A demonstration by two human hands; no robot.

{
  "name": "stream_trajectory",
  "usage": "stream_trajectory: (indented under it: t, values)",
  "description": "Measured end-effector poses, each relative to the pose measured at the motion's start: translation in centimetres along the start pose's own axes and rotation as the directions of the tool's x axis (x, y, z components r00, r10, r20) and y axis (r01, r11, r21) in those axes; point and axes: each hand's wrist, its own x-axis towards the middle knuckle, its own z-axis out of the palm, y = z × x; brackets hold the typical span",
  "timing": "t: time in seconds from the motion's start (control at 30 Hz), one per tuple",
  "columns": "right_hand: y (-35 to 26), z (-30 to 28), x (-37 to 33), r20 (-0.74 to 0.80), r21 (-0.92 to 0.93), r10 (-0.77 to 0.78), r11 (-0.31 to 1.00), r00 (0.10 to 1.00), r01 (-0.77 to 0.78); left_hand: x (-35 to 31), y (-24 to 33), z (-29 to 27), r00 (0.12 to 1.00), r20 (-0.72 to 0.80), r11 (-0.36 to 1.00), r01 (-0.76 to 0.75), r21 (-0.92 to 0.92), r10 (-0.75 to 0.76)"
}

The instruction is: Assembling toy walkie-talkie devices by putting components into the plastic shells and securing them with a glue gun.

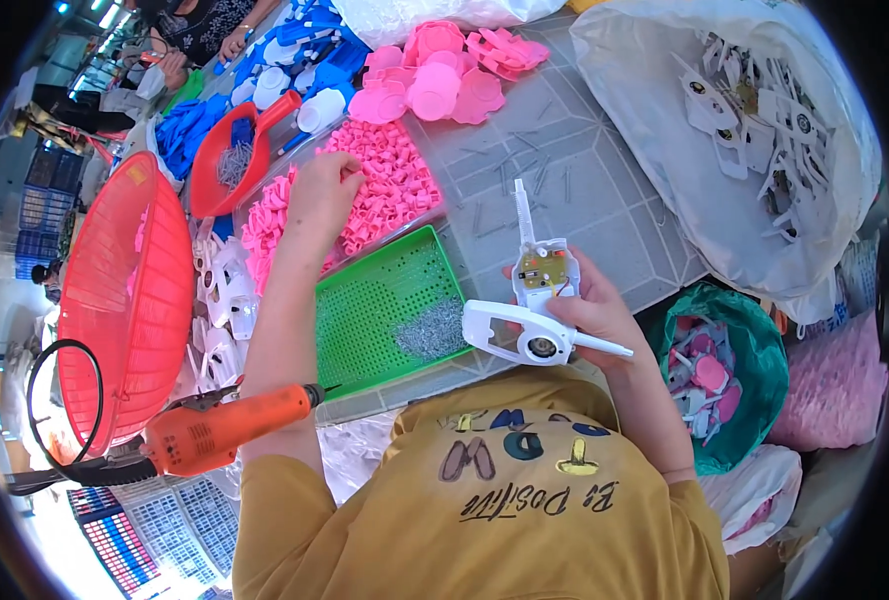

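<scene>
My right hand (599, 310) is closed around a white plastic housing in two halves. The upper half (526, 210) has a long thin prong and holds a yellowish circuit board (544, 268) with small wires. The lower half (494, 328) lies crosswise below it, with a round black-ringed part and a pointed end. My left hand (324, 195) reaches over a heap of small pink plastic parts (394, 180), its fingers pinched together. Whatever is between those fingertips is hidden. Between my arms is a green perforated tray (354, 320) with a pile of small screws (434, 328).
An orange electric screwdriver (224, 430) hangs beside my left forearm. A red scoop (229, 160), a large red basket (129, 300) and pink cup-like pieces (434, 85) stand around. Metal pins (524, 160) lie scattered. White (654, 120) and green (754, 400) bags hold parts; a person's hand (234, 42) shows beyond.
</scene>
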Motion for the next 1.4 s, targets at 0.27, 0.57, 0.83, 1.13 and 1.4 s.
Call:
stream_trajectory:
  t: [0.27,0.57,0.83,1.13,1.4]
  values:
    - [-0.1,0.3,-0.2,-0.017,-0.009,0.019,1.0,1.0,-0.019,-0.9,2.2,-2.4,0.989,-0.064,0.869,0.083,-0.488,-0.13]
    - [0.3,1.4,0.4,-0.099,-0.075,0.016,0.997,0.995,-0.023,-4.7,12.8,-2.8,0.934,0.31,0.533,0.173,-0.828,0.178]
    - [0.3,2.4,0.1,-0.115,-0.142,-0.008,0.99,0.993,-0.008,-5.3,16.3,-0.4,0.922,0.219,0.768,-0.115,-0.629,0.318]
    - [0.4,2.0,-0.2,-0.108,-0.223,-0.004,0.975,0.994,-0.02,-5.4,16.6,1.0,0.931,0.226,0.793,-0.097,-0.601,0.285]
    - [0.5,1.8,-0.3,-0.102,-0.227,-0.015,0.974,0.995,-0.008,-5.8,16.9,1.1,0.934,0.196,0.807,-0.137,-0.575,0.298]
